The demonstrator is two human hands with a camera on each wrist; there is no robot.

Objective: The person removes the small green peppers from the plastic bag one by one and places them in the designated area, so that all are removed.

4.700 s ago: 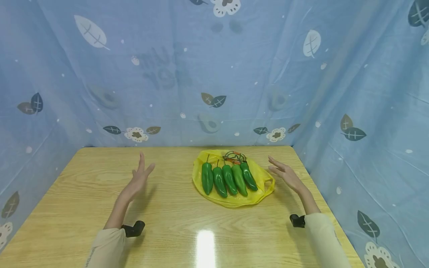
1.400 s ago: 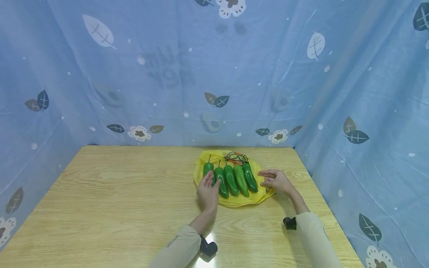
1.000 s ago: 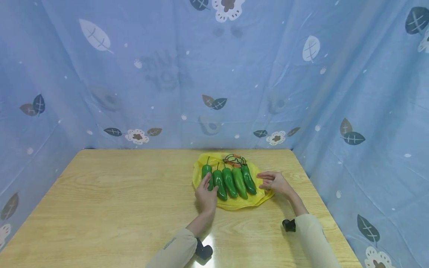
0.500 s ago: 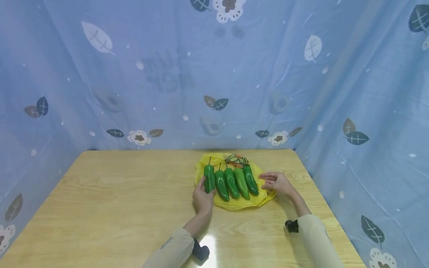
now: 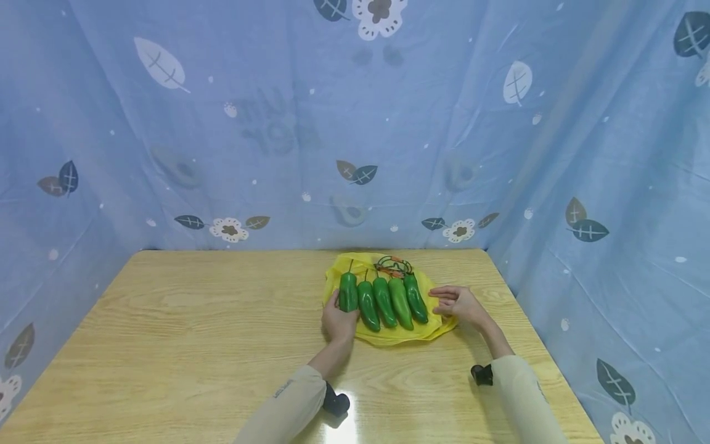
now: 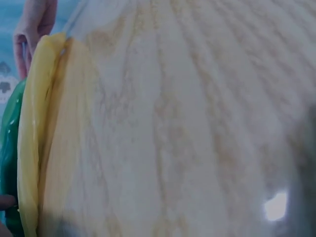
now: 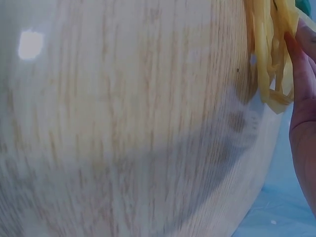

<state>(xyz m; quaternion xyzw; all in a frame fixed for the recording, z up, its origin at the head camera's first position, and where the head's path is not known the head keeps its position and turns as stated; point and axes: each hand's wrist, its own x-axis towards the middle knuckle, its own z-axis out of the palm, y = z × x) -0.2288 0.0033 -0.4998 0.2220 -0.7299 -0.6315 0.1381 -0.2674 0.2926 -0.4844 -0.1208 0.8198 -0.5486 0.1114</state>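
Note:
Several glossy green peppers (image 5: 383, 302) lie side by side on a flattened yellow plastic bag (image 5: 388, 337) in the head view. My left hand (image 5: 338, 322) grips the lower end of the leftmost pepper (image 5: 348, 287), thumb on its right side and fingers on its left. In the left wrist view, fingertips (image 6: 7, 201) touch a green pepper (image 6: 11, 148) beside the bag's raised yellow edge (image 6: 35, 113). At the bag's right end, my right hand (image 5: 463, 305) pinches the plastic between thumb and fingers. Bunched yellow strips (image 7: 269, 59) hang by that hand in the right wrist view.
A thin dark loop with orange-red pieces (image 5: 395, 266) lies behind the peppers on the bag. The wooden table (image 5: 211, 333) ends at a blue patterned curtain (image 5: 299, 148) behind and at the sides. Black wrist cameras (image 5: 336, 402) sit by both sleeves.
My left hand has come from the left onto the leftmost pepper and closed round its lower end. My right hand has moved left onto the bag's edge and then stayed there.

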